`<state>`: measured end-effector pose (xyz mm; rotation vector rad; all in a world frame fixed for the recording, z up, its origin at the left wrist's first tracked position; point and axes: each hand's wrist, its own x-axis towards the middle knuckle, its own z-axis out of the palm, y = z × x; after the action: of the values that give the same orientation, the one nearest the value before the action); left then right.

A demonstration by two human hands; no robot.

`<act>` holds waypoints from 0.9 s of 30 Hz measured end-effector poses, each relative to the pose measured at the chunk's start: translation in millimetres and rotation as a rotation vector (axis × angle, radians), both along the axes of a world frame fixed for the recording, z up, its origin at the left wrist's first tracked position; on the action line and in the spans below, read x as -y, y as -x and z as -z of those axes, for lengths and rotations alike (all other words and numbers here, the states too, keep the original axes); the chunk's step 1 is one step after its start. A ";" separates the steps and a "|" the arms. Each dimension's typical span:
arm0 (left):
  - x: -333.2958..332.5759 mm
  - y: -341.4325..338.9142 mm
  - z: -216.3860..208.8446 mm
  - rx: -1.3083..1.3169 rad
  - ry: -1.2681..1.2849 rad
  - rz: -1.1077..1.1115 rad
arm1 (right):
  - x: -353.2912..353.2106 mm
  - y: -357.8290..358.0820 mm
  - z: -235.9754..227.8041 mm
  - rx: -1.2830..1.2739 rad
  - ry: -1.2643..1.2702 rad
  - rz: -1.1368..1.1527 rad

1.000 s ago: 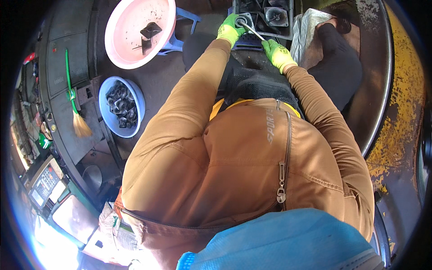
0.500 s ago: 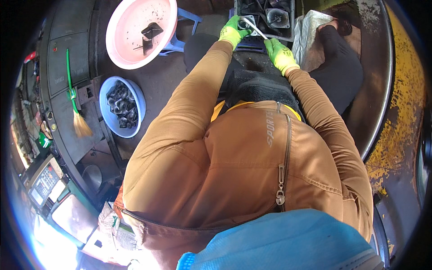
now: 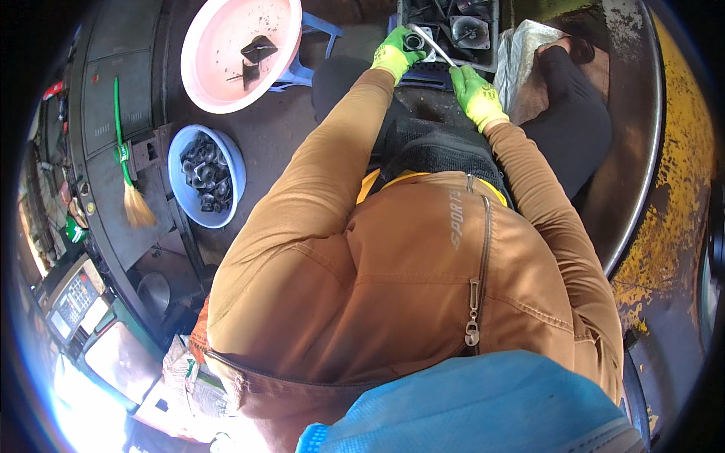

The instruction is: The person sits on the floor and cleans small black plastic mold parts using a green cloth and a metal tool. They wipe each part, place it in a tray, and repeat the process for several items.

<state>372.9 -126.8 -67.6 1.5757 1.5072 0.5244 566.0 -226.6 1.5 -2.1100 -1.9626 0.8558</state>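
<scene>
My left hand (image 3: 394,56), in a yellow-green glove, grips a black square-flanged plastic part (image 3: 414,42) with a round opening, at the near side of a dark crate (image 3: 494,45). My right hand (image 3: 479,100), gloved alike, is closed around the end of a slim, pale rod-like tool (image 3: 436,50). The tool slants up and left, its far tip curving at the part's rim. Whether that tip touches the part I cannot tell. More black parts lie in the crate, among them a square-flanged piece (image 3: 470,32).
Left of the crate, a pink basin (image 3: 198,83) holding a few black pieces rests on a blue stool (image 3: 321,30). A blue basin (image 3: 236,170) full of black parts stands lower left, near a green-handled broom (image 3: 122,151). On the right are a silvery sack (image 3: 521,64) and a curved metal edge (image 3: 648,189).
The tool's tip stays by the part, whose round opening now shows more plainly. Both hands sit slightly farther right and lower in the view, as the surroundings shift a little too.
</scene>
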 end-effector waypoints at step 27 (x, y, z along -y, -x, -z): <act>-96.8 98.6 -98.6 0.133 -0.163 -0.499 | -4.9 -40.1 -92.1 -1.254 0.038 0.740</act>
<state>274.3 -29.9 30.9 1.2448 1.7926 1.0342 606.2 -221.7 93.6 -1.4012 -0.4949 1.4505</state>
